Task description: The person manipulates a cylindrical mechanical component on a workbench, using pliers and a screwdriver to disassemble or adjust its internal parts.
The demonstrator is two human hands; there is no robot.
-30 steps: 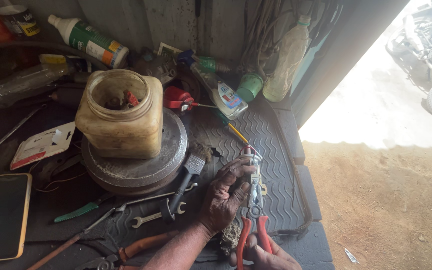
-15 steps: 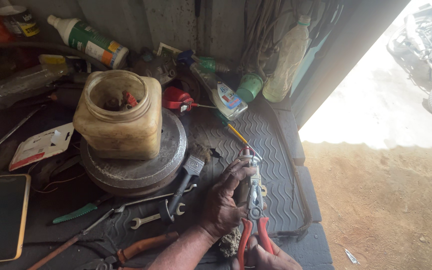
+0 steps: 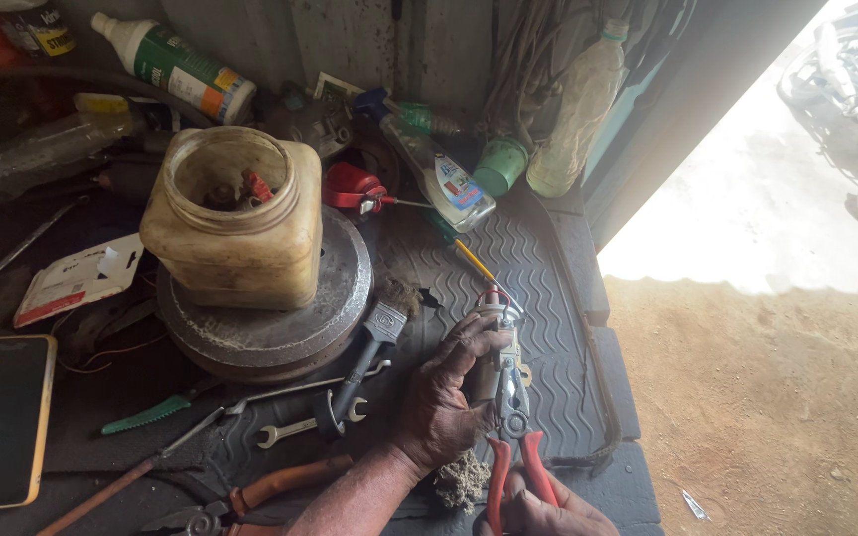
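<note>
Metal part (image 3: 497, 320) pinched between left hand (image 3: 441, 402) fingers (image 3: 474, 335), pliers (image 3: 510, 437) alongside.

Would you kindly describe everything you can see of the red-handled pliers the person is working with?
The pliers have two red, plastic-looking grips and a grey metal head with a round pivot. They lie near the bottom edge, handles toward the person, nose pointing away over the ribbed rubber mat. The right hand, mostly cut off by the frame, grips the handles. The nose meets a small grey metal part held in the left hand; whether the jaws clamp it is unclear.
</note>
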